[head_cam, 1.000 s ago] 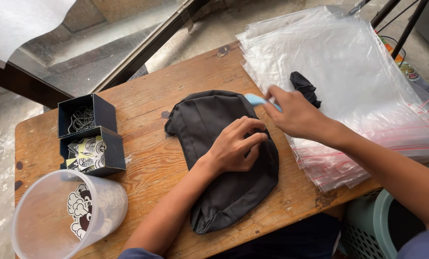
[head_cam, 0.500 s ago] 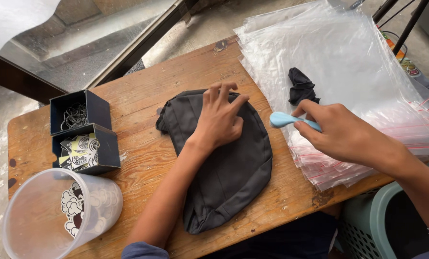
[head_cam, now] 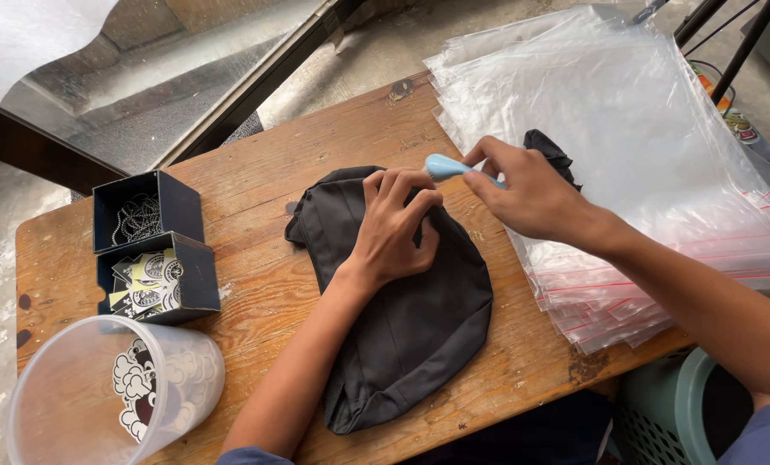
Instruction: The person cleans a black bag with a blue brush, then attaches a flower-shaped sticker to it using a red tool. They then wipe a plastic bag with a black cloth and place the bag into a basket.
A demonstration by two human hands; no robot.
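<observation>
Left hand (head_cam: 395,226) fingers bent, pressing dark grey fabric cap (head_cam: 402,301) flat on wooden desk (head_cam: 256,284). Right hand (head_cam: 523,194) pinching small light-blue plastic tool (head_cam: 445,166), tip apparently at cap's upper edge. Stack of clear plastic bags (head_cam: 626,129) beside.

Left hand (head_cam: 395,226) presses flat, fingers (head_cam: 400,185) curled; right hand (head_cam: 523,194) pinches closed, both forearms extended.

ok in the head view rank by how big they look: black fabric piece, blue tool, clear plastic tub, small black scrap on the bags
1. black fabric piece
2. clear plastic tub, though partly cut off and nearer the camera, so unsure
3. small black scrap
4. blue tool, mostly hidden in the right hand
</observation>
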